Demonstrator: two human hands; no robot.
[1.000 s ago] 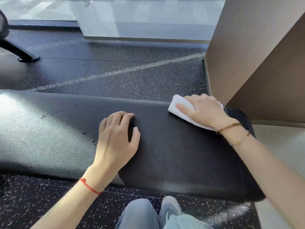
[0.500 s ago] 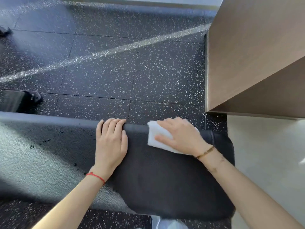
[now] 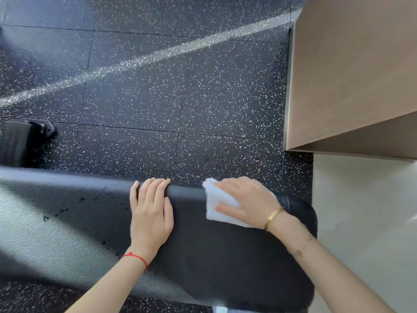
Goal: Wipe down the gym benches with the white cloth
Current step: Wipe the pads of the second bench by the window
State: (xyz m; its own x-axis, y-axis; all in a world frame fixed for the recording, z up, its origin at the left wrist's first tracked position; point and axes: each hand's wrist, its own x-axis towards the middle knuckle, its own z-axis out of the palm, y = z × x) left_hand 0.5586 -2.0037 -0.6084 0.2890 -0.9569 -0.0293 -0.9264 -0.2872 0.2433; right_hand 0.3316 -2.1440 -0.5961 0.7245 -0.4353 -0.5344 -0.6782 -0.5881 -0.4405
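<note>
From the head cam the right hand presses the cloth flat-fingered onto the bench at its far edge, left hand lies flat beside it, fingertips bending over the edge, so probably best dragging firm overlapping strokes toward the specks.

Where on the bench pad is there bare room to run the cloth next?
Open pad lies near the front edge of the bench, below both hands, and in the narrow strip between the left hand and the white cloth. Left of that hand, dark specks dot the pad. The right hand crowds the far right corner.
</note>
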